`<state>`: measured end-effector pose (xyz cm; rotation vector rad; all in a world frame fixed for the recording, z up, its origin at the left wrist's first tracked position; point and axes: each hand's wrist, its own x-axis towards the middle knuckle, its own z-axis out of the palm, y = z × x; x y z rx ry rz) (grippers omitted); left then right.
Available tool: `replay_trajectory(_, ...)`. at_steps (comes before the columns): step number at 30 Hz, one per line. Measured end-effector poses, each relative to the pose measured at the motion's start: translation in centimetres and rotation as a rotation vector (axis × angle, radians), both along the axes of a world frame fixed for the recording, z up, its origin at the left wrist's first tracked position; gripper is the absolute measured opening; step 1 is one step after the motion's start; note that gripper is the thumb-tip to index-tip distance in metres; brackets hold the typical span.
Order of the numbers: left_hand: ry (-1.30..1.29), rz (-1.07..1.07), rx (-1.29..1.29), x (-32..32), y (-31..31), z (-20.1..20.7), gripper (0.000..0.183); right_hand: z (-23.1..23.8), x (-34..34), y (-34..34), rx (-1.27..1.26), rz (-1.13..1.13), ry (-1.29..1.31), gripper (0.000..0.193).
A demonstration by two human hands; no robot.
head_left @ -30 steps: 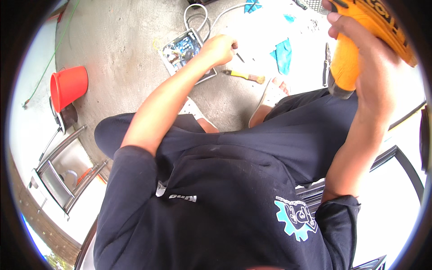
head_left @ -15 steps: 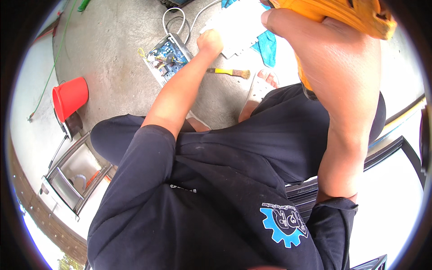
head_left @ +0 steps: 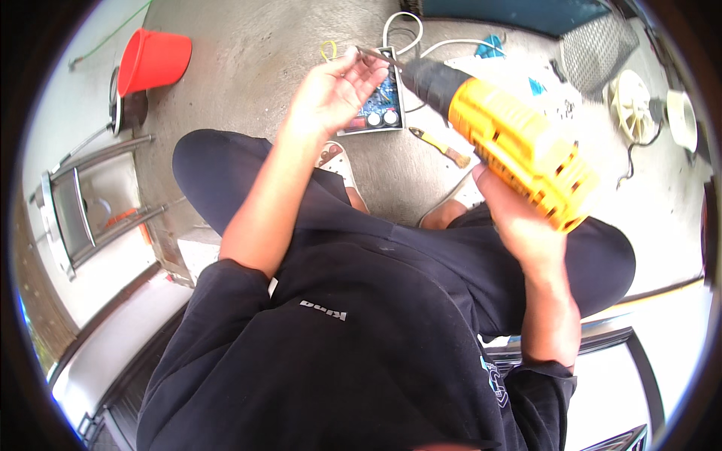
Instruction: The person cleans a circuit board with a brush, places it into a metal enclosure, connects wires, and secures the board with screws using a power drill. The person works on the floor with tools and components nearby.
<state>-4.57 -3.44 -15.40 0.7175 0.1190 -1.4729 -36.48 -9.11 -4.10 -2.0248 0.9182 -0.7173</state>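
Note:
My right hand (head_left: 515, 218) grips a yellow cordless drill (head_left: 519, 143) by its handle. The drill's black chuck and long bit (head_left: 380, 57) point left, toward my left hand. At the bit's tip, the thumb and a finger of my left hand (head_left: 331, 94) come together; the other fingers are loosely bent, palm partly up. Whatever sits in that pinch is too small to make out. Just behind those fingers lies an open case with a blue circuit board (head_left: 383, 101) on the floor, partly covered by the hand. A yellow-handled brush (head_left: 440, 146) rests to its right.
A red bucket (head_left: 154, 64) stands at left, above a metal frame (head_left: 79, 207). White cables (head_left: 406, 19) loop beyond the case. A teal cloth (head_left: 490, 46), a mesh sheet (head_left: 598, 49) and a cream fan wheel (head_left: 630, 94) lie at far right. My feet flank the brush.
The drill has come down and swung leftward, its bit now at my left hand. My left hand has left the white panel and pulled back beside the circuit board. The view has shifted too.

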Motion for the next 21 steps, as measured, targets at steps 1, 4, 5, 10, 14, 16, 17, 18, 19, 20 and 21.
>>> replay_trajectory(1, 0.075, 0.064, -0.027, -0.1, 0.5, -0.5, 0.02, -0.1, 0.5, 0.7, 0.169, 0.005, -0.063, 0.03)
replay_trajectory(4, 0.046, 0.231, 0.095, 0.4, 1.2, -1.8, 0.021, -0.3, 2.1, 1.8, 0.298, 0.027, -0.173, 0.031)
replay_trajectory(5, -0.011, 0.31, 0.232, 0.6, 1.2, -2.0, 0.022, -0.2, 2.5, 2.0, 0.33, 0.025, -0.118, 0.03)
replay_trajectory(10, 0.019, 0.344, 0.155, 1.2, 1.2, -2.1, 0.025, -0.6, 4.3, 2.4, 0.353, -0.004, -0.006, 0.029)
replay_trajectory(14, 0.013, 0.395, 0.187, 1.4, 0.7, -2.4, 0.028, -1.3, 5.2, 2.1, 0.35, -0.002, 0.072, 0.028)
replay_trajectory(16, 0.019, 0.404, 0.189, 1.5, 0.6, -2.7, 0.028, -1.6, 5.6, 1.8, 0.351, 0.01, 0.096, 0.031)
replay_trajectory(17, 0.018, 0.406, 0.191, 1.7, 0.6, -3.0, 0.028, -1.7, 5.8, 1.7, 0.373, 0.012, 0.109, 0.034)
replay_trajectory(18, 0.032, 0.417, 0.189, 1.8, 0.6, -3.2, 0.029, -1.8, 6.1, 1.5, 0.349, 0.03, 0.102, 0.039)
replay_trajectory(19, 0.032, 0.401, 0.192, 1.9, 0.5, -3.4, 0.029, -1.8, 6.2, 1.4, 0.325, 0.048, 0.095, 0.043)
replay_trajectory(20, 0.047, 0.394, 0.191, 2.1, 0.5, -3.5, 0.029, -1.9, 6.6, 1.1, 0.256, 0.083, 0.068, 0.048)
replay_trajectory(21, 0.075, 0.395, 0.19, 2.2, 0.5, -3.6, 0.03, -2.0, 6.8, 0.9, 0.185, 0.117, 0.039, 0.053)
